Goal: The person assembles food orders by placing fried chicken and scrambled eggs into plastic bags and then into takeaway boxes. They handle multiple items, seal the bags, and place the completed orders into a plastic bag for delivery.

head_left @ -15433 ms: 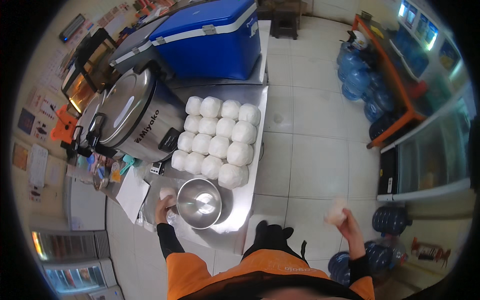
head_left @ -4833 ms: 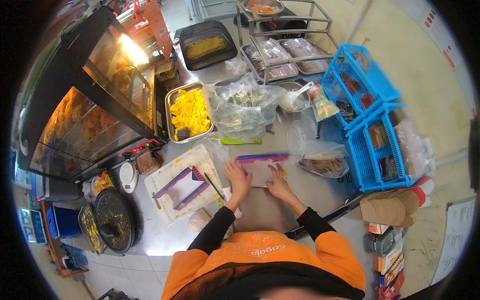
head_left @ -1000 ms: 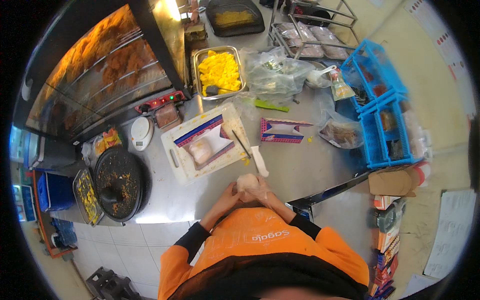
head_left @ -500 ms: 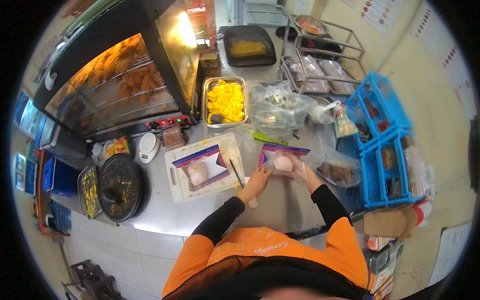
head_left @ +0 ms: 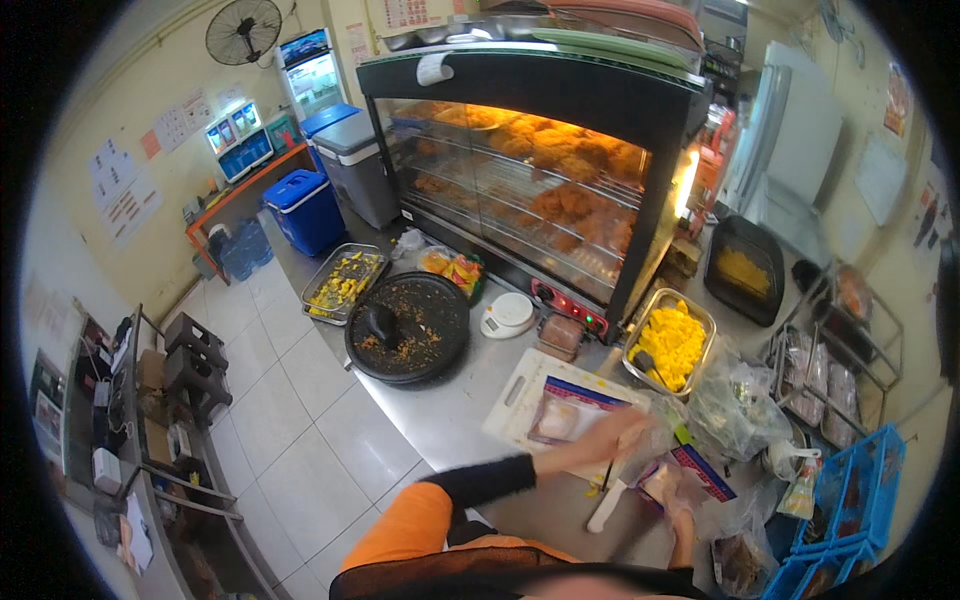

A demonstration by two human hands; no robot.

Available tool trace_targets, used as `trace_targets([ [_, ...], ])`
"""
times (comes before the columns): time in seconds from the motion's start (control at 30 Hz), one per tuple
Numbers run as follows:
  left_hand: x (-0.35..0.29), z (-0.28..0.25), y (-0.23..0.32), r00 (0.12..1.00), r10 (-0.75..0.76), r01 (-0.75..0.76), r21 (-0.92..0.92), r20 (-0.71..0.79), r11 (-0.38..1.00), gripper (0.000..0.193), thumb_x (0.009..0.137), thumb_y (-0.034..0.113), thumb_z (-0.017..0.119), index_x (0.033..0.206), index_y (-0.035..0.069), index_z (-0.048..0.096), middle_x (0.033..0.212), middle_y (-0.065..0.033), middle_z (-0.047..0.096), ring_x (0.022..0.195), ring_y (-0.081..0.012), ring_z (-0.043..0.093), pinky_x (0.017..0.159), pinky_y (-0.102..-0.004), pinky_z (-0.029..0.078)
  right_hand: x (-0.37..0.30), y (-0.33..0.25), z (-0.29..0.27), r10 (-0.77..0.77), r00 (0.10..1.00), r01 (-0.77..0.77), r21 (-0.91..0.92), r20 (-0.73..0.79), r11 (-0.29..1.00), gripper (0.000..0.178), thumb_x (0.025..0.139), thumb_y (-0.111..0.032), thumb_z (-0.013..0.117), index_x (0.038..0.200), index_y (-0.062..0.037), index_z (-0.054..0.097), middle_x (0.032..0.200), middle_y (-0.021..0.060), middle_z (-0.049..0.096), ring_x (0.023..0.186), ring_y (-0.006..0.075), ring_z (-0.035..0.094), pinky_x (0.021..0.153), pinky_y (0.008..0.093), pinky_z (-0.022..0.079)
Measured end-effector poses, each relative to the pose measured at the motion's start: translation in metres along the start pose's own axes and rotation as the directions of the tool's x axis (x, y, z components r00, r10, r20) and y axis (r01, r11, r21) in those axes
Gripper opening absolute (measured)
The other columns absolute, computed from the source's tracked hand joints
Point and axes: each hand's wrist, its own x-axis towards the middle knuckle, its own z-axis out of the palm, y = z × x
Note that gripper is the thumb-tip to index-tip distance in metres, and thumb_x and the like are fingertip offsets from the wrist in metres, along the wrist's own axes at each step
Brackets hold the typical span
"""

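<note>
Though half-hidden, carton point(head_left: 708, 473) lengthwise down-right.

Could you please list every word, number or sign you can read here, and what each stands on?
None is clear enough to quote.
Wall sheets: print too small.
Kitchen scale: display too small.
Control panel: markings too small.
Paper boxes: any lettering blurred.

Box 1 point(head_left: 590, 393), open paper, white with a blue-and-pink border, lies on the cutting board point(head_left: 513, 400) at 5 o'clock in the view, cradling a pale rounded portion point(head_left: 558, 417). Box 2 point(head_left: 706, 472), matching, lies at 4 o'clock from it, partly covered; a blurred pale lump point(head_left: 656, 485) apparently sits inside.
</note>
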Motion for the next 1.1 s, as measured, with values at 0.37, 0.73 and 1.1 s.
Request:
trace_targets([
  [0.37, 0.148, -0.525, -0.059, 0.269, 0.186, -0.054, 0.178, -0.945, 0.982, 0.031, 0.083, 0.012, 0.059, 0.112, 0.002, 0.052, 0.089, -0.0058, 0.060, 0.079, -0.0125, 0.054, 0.074, -0.0278, 0.043, -0.086, -0.152, -0.094, 0.512, 0.798, -0.532, 0.028, -0.317, 0.846, 0.035, 0.085, -0.033, 0.053, 0.107, -0.0073, 0.061, 0.100, 0.0163, 0.063, 0.091, 0.0299, 0.061, 0.079, 0.0390, 0.047],
  [0.73, 0.270, -0.730, -0.158, 0.670, -0.031, 0.055, 0.008, -0.742, 0.998, 0.078, 0.070, 0.031, 0.076, 0.125, -0.008, 0.039, 0.104, -0.0179, 0.061, 0.094, -0.0203, 0.058, 0.081, -0.0308, 0.046, -0.024, -0.458, -0.005, 0.185, 0.848, -0.173, 0.072, -0.497, 0.982, 0.033, 0.086, -0.031, 0.053, 0.103, -0.0041, 0.062, 0.097, 0.0117, 0.064, 0.089, 0.0250, 0.061, 0.080, 0.0336, 0.046],
  [1.1, 0.187, -0.648, -0.177, 0.991, -0.137, 0.117, -0.493, -0.006, 0.862, 0.022, 0.085, 0.013, 0.061, 0.102, -0.001, 0.060, 0.089, -0.0063, 0.065, 0.070, -0.0080, 0.060, 0.057, -0.0205, 0.047, 0.073, -0.694, 0.021, -0.172, 0.736, 0.568, 0.459, -0.655, 0.683, 0.041, 0.078, -0.010, 0.065, 0.117, -0.0049, 0.053, 0.110, 0.0103, 0.060, 0.097, 0.0231, 0.060, 0.086, 0.0320, 0.046],
])
